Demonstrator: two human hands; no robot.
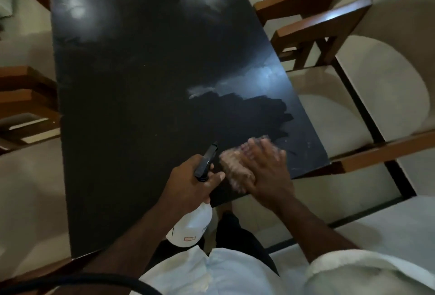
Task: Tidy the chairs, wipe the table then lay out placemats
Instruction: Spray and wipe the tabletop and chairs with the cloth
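Table (pixel 141 94): dark top open from centre to upper frame. Chair backs (pixel 322 23) hem upper right edge; another chair (pixel 26 99), middle left. Spray bottle (pixel 191 221), cloth (pixel 235 169) occupy lower centre.

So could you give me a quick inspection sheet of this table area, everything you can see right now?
Surface: dark glossy table, with smeary streaks toward its right edge.
Job's things: brownish cloth near the near right corner, blurred; white spray bottle; no placemats seen.
Clutter: nothing seen.
Grips: left hand grips the spray bottle's neck; right hand presses flat on the cloth.
Cables: one black cable curving at the bottom left.
Surroundings: wooden chairs with pale cushions on both sides of the table.
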